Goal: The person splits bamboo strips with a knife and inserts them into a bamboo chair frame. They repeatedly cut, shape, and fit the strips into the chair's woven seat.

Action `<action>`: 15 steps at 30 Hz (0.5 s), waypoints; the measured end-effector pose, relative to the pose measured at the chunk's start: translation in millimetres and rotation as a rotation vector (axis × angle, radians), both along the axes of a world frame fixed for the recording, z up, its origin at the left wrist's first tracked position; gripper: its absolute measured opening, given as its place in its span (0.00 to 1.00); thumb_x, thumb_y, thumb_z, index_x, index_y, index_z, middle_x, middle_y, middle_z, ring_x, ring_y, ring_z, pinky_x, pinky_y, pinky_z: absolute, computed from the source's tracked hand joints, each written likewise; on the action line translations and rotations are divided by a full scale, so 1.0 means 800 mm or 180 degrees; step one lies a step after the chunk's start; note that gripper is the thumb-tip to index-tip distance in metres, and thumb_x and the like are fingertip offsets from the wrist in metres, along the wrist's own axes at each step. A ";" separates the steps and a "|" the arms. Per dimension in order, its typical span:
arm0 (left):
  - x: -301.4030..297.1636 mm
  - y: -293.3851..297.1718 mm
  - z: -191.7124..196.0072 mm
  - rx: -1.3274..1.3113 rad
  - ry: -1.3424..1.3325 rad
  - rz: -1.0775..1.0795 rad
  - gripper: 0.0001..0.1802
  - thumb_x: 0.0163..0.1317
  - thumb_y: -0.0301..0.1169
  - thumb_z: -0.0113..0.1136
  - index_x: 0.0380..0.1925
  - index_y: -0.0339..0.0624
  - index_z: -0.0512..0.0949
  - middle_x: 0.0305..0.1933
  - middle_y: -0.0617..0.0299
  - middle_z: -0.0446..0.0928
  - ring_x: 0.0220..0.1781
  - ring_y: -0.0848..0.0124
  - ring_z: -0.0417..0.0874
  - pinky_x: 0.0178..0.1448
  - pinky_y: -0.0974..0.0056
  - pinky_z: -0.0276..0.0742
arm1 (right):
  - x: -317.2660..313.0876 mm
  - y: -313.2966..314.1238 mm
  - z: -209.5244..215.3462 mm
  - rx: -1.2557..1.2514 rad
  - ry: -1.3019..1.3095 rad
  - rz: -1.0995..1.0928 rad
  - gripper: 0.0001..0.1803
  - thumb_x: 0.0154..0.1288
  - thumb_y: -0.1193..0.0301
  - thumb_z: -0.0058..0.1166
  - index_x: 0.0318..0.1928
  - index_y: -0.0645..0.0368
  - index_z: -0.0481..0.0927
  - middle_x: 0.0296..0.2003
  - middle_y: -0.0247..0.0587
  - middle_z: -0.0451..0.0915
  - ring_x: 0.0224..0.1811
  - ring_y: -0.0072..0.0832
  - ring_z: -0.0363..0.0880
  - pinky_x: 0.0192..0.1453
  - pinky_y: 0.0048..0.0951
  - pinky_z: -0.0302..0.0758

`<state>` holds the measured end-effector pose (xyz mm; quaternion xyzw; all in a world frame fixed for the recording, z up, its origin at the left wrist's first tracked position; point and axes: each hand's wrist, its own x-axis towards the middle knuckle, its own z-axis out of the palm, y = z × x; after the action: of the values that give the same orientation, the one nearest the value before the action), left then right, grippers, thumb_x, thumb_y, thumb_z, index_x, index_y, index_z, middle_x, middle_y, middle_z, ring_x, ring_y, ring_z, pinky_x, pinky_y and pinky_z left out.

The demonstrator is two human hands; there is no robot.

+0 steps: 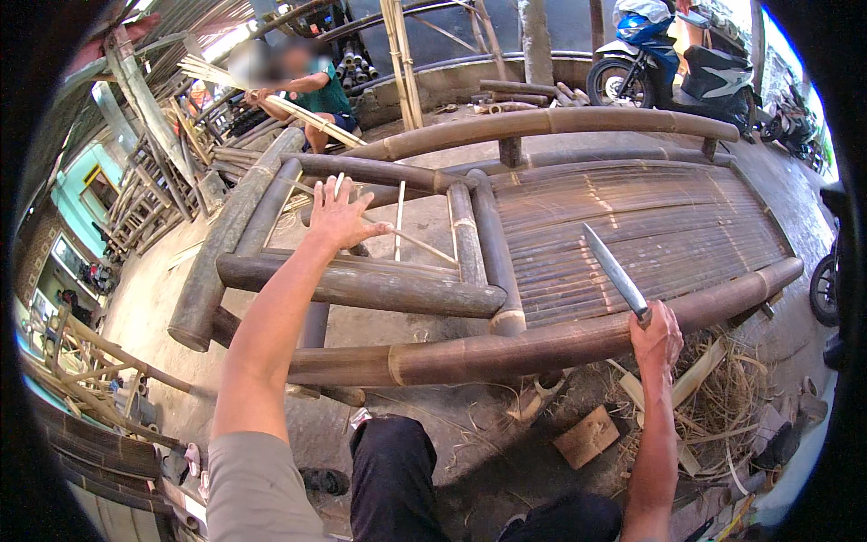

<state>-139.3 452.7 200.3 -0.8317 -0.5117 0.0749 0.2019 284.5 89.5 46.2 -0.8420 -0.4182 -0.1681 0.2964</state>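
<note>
My left hand (pixel 338 215) is open, fingers spread, over the gap in the end frame of a dark bamboo bench. A thin bamboo strip (pixel 420 246) runs slantwise across that gap and passes beneath the hand. Another pale strip (pixel 400 219) stands upright in the gap, and the tip of a third shows between my fingers. On the right, my right hand (pixel 657 332) is closed round the handle of a long-bladed knife (pixel 617 274). Its blade points up and left above the bench's slatted seat (pixel 551 230), and the hand is by the thick near rail (pixel 452 359).
Bamboo shavings (pixel 722 397) and a wooden block (pixel 586 437) lie on the floor below the bench. Across from me a person (pixel 312 86) in a green top holds long pale strips. A blue motorbike (pixel 668 68) stands at the far right. Bamboo poles (pixel 149 194) are stacked at left.
</note>
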 end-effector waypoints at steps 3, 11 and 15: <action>-0.021 0.018 0.007 -0.0020 -0.0500 0.0277 0.54 0.62 0.80 0.35 0.81 0.65 0.51 0.86 0.48 0.39 0.86 0.44 0.32 0.85 0.41 0.28 | -0.001 0.000 -0.003 0.0021 0.0014 -0.0026 0.19 0.53 0.68 0.71 0.46 0.59 0.82 0.44 0.48 0.84 0.49 0.48 0.82 0.54 0.47 0.79; -0.051 0.094 -0.017 -0.0651 -0.0784 0.0443 0.61 0.55 0.84 0.40 0.82 0.63 0.46 0.84 0.41 0.42 0.86 0.44 0.38 0.85 0.42 0.33 | 0.000 0.001 -0.005 -0.0060 0.0131 -0.0095 0.19 0.56 0.68 0.68 0.48 0.58 0.82 0.46 0.48 0.84 0.52 0.48 0.82 0.54 0.47 0.79; -0.043 0.081 -0.005 -0.0725 -0.0489 0.0619 0.62 0.54 0.85 0.39 0.82 0.64 0.47 0.78 0.36 0.58 0.82 0.39 0.53 0.84 0.43 0.44 | 0.001 0.000 -0.004 -0.0120 0.0251 -0.0129 0.19 0.57 0.67 0.68 0.49 0.58 0.82 0.47 0.47 0.84 0.52 0.47 0.82 0.53 0.47 0.79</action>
<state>-173.8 517.2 196.7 -0.7990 -0.5920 0.0879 0.0585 285.0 89.3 43.1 -0.8617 -0.3921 -0.1329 0.2933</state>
